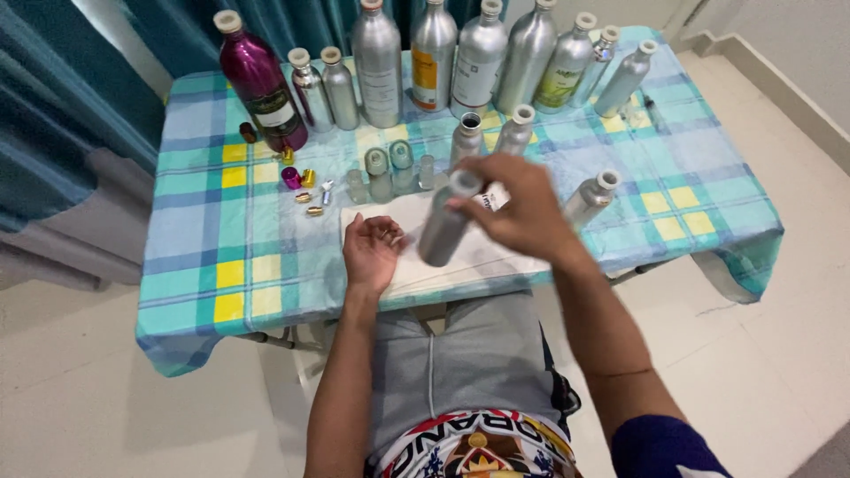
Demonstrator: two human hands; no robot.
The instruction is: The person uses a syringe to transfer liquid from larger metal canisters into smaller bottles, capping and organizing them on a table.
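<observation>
My right hand (pixel 522 208) is clamped on a silver bottle (pixel 445 226), tilted over the white cloth (pixel 460 265) near the table (pixel 212 265) edge. My left hand (pixel 372 252) rests palm-up, fingers curled and empty. I judge the work barely begun: small vials (pixel 390 173) and caps (pixel 305 186) stand untouched beyond.

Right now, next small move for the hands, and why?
Probably lower the silver bottle upright onto the white cloth: the right hand holds it tilted above the cloth by its neck, while the left hand rests open, palm up, beside it.
</observation>
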